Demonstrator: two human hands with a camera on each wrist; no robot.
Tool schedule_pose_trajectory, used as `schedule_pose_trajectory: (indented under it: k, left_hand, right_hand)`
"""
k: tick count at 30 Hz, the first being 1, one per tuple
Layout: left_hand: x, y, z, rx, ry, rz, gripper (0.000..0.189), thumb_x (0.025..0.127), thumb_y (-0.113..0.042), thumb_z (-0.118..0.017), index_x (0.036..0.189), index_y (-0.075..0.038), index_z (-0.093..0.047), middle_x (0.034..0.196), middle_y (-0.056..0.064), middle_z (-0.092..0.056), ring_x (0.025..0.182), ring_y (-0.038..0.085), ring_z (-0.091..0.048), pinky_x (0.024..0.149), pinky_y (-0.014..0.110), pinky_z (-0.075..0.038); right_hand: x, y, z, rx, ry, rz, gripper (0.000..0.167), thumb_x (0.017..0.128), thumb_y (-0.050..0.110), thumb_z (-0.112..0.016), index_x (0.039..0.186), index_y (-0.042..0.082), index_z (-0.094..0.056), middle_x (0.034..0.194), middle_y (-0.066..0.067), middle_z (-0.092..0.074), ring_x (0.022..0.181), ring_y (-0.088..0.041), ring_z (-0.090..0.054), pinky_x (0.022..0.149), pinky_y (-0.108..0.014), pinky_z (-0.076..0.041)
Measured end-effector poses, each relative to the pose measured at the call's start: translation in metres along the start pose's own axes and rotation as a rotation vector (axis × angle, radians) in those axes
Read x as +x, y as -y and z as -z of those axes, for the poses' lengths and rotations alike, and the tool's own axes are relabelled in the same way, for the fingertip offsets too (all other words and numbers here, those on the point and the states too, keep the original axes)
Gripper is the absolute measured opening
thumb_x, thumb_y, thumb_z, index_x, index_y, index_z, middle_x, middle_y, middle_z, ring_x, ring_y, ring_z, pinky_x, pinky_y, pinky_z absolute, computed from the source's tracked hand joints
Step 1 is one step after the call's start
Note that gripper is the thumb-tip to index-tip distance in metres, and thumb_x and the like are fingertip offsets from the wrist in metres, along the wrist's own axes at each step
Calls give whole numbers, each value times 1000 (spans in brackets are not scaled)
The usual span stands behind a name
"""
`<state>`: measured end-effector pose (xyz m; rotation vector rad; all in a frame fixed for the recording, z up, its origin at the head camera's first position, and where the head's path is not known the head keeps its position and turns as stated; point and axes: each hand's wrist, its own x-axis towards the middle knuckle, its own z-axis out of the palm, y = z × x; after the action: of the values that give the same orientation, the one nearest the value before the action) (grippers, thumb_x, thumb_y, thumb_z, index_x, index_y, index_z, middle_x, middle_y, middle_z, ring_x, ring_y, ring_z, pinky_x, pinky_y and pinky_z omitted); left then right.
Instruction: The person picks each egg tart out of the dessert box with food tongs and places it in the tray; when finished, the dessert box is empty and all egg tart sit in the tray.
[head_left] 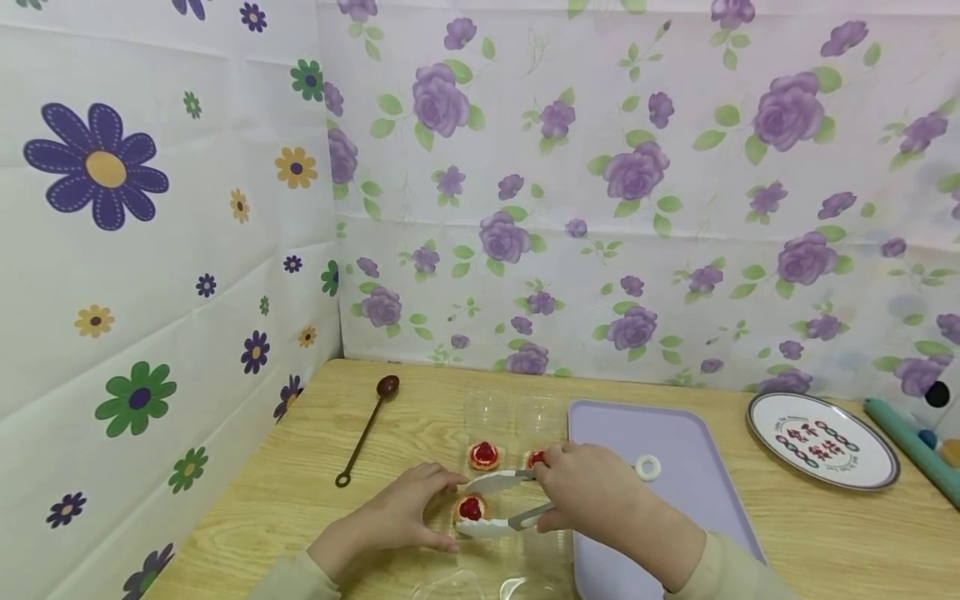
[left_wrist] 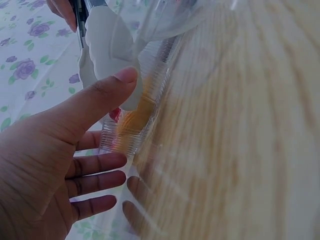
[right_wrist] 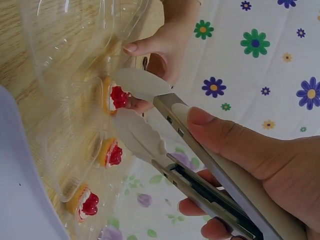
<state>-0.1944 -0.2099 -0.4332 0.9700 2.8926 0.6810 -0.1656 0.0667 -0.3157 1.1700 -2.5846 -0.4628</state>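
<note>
In the head view my right hand (head_left: 600, 487) grips a pair of tongs (head_left: 497, 481) with white scalloped heads. The heads stand spread to either side of a small tart (head_left: 471, 510) with red fruit on top; whether they touch it I cannot tell. This tart sits in a clear plastic container (right_wrist: 75, 140). Two more such tarts, a middle one (right_wrist: 111, 153) and a lower one (right_wrist: 85, 202), show in the right wrist view. My left hand (left_wrist: 65, 145) is beside the container, thumb apart from the extended fingers, holding nothing.
A lavender tray (head_left: 637, 425) lies right of the container, partly under my right forearm. Farther right are an oval plate (head_left: 825, 425) with red lettering and a green roll (head_left: 911, 446). A brown long-handled spoon (head_left: 367, 433) lies at left. Patterned cloth (head_left: 525, 208) hangs behind.
</note>
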Motion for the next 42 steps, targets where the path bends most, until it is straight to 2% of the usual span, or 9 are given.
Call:
schedule_pose_trajectory:
  k: [5,16,26,31,39,42]
  left_hand:
    - [0,1,-2,18,-4,-5,83,68,-58,-78,134,-14,-53,118,-6,-59,110,13,-54,98,35,-48]
    - [1,0,-1,16,-2,3,82,69,-56,-79,135,-15,-52,118,-7,-58,111,13,-54,99,35,-48]
    - [1,1,-1,5,-1,-2,81,70,-54,-78,135,-15,-52,113,-7,-58,107,11,-53,96,33,-48]
    - [0,1,-2,7,-9,-4,81,70,-54,-79,135,-14,-53,114,-6,-58,108,11,-53,97,34,-48]
    - [-1,0,-1,-5,-4,7,81,70,-54,-78,135,-14,-52,115,-5,-58,109,11,-54,98,34,-48]
    - [-1,-1,0,-14,1,8,81,71,-53,-78,135,-13,-52,115,-5,-58,109,12,-54,98,34,-48]
  right_hand:
    - [-4,-3,-3,37,-14,-6,51,72,62,-68,92,15,-70,71,5,-54,62,-9,-49,54,-24,-47]
    - [-14,-15,6,108,-56,-58,56,73,58,-70,106,13,-69,77,5,-60,69,-11,-57,60,-27,-52]
    - [-35,-32,13,129,-105,-73,54,75,57,-69,108,14,-69,79,7,-59,69,-8,-55,57,-24,-48]
    - [-46,-40,16,138,-96,-115,58,76,59,-67,111,13,-69,87,6,-64,77,-11,-61,65,-27,-53]
    - [-68,-53,11,145,-171,-166,55,74,56,-71,110,15,-70,87,9,-63,73,-9,-60,61,-25,-51]
    - [-76,-56,10,126,-175,-190,55,75,58,-70,111,17,-70,88,10,-64,74,-9,-60,59,-25,-51]
